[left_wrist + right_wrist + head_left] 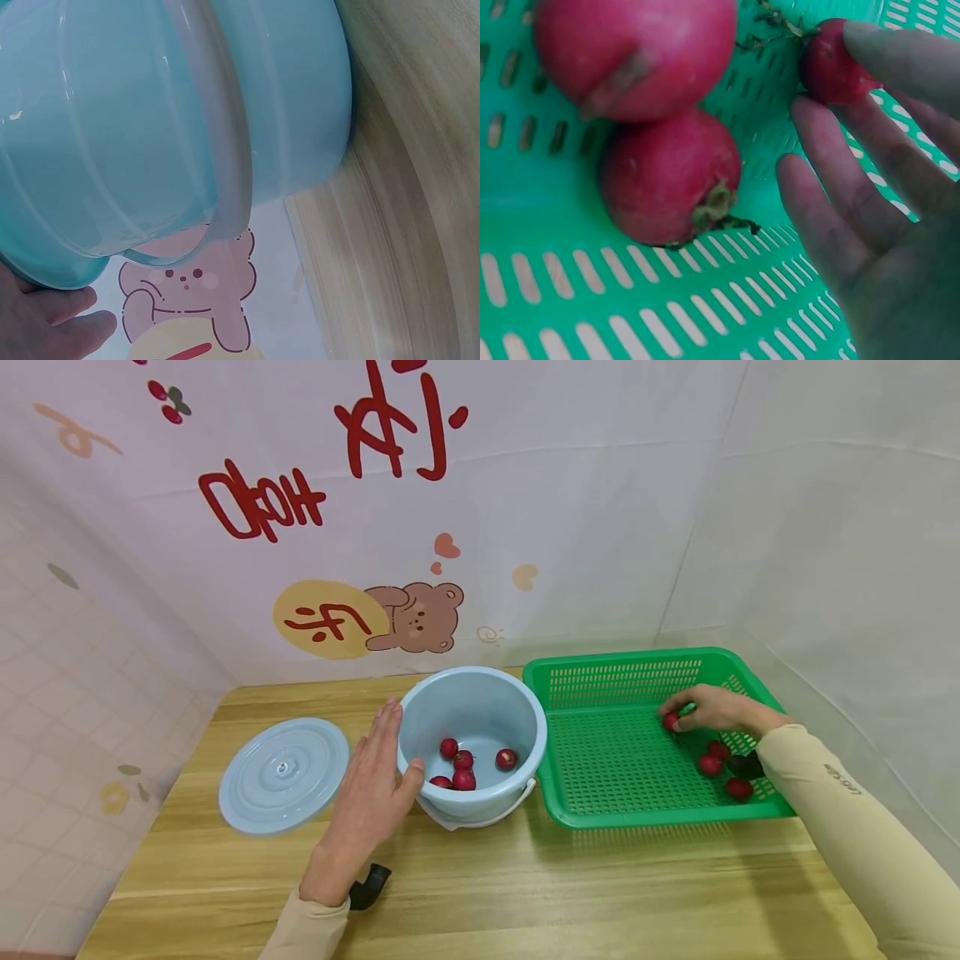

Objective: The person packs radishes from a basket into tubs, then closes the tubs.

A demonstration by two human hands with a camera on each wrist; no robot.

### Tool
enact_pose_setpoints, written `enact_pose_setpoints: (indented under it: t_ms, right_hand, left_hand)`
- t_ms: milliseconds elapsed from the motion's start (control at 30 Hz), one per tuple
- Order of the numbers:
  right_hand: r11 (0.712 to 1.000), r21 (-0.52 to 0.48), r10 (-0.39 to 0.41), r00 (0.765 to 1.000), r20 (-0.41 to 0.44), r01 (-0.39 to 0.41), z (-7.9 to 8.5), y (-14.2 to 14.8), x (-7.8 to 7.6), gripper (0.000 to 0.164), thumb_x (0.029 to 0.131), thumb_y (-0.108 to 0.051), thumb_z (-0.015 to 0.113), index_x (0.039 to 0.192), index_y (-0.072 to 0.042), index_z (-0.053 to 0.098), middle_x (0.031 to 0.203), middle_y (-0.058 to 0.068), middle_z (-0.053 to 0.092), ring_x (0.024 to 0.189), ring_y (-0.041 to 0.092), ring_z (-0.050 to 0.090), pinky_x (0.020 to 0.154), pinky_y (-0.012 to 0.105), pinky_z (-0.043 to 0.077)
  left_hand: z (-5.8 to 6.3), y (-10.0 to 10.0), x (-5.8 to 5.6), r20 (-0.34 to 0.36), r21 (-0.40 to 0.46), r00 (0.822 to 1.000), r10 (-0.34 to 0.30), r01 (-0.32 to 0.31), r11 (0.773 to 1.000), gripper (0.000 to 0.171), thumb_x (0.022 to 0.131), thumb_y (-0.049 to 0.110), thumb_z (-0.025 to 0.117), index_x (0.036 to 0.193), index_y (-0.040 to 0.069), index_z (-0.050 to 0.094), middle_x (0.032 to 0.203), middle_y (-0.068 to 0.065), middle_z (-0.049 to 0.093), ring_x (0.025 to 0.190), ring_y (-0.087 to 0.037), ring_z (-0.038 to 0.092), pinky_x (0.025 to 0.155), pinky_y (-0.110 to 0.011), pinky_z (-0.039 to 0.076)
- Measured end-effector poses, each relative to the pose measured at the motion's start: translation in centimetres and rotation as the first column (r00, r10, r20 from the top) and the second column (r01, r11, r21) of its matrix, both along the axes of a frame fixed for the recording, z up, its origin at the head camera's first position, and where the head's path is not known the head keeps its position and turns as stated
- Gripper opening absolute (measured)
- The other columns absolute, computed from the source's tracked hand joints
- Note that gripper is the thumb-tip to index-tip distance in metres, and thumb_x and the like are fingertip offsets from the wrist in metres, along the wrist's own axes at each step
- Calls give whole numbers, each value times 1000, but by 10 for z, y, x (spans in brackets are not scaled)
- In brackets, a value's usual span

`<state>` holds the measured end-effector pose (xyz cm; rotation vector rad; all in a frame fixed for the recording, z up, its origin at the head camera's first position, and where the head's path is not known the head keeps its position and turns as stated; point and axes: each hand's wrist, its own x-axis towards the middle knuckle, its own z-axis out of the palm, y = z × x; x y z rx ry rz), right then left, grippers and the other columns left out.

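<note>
Right hand [708, 707] pinches a radish [827, 71] in the green basket [630, 819] at right, a pickup seemingly calling for lifting; straight-fingered left hand [371, 785] touches the blue bucket [468, 808].

- held radish [829, 67]: partly covered by the thumb [907, 60].
- right hand [900, 259]: cut off by right wrist view's right and bottom edges.
- nearest radish [652, 45]: cropped at top, root [619, 82] blurred.
- bucket [112, 135]: cropped, left wrist view.
- front radish [441, 782]: partly hidden by bucket rim [487, 793].
- sleeve lettering [843, 778]: too small to read.
</note>
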<state>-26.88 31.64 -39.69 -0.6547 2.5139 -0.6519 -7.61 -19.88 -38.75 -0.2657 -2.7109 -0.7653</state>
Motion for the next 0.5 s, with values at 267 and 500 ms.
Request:
enact_pose_setpoints:
  t_ms: [267,500]
  right_hand:
    - [1000,-2,-25,999,-33,25,9,-1,2,33,98,-15,70,127,0,70,131,26,65,122,50,58,96,61,51]
    - [996,-64,-71,992,-101,65,31,-3,6,36,100,-17,68,133,-3,68,128,18,69,112,36,67,90,53,55]
  left_hand:
    - [0,0,1,14,3,1000,8,-8,1000,76,101,35,51,165,6,22,173,-5,17,158,-28,17,121,-64,23]
    - [0,1,2,19,13,1000,10,-10,1000,75,101,34,50,165,6,22,173,-6,18,158,-27,16,122,-63,22]
